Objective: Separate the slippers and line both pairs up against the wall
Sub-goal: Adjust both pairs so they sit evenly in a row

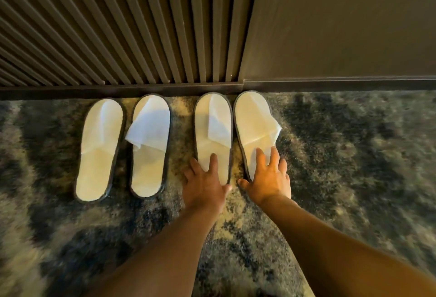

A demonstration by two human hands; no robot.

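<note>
Several white slippers with dark edging lie side by side on the carpet, toes at the skirting board. The left pair is the far-left slipper [99, 150] and its neighbour [149, 145], whose upper flap is crumpled. The right pair is a slipper [212, 129] under my left hand [204, 183] and another [253, 124] under my right hand [269, 178]. Both hands rest flat on the heel ends, fingers spread, gripping nothing. The right slipper's heel is angled slightly left.
A dark ribbed wall panel [118, 37] and a plain dark panel [342, 25] rise behind a low skirting board [118, 90]. Mottled grey and beige carpet [354, 155] covers the floor on all sides.
</note>
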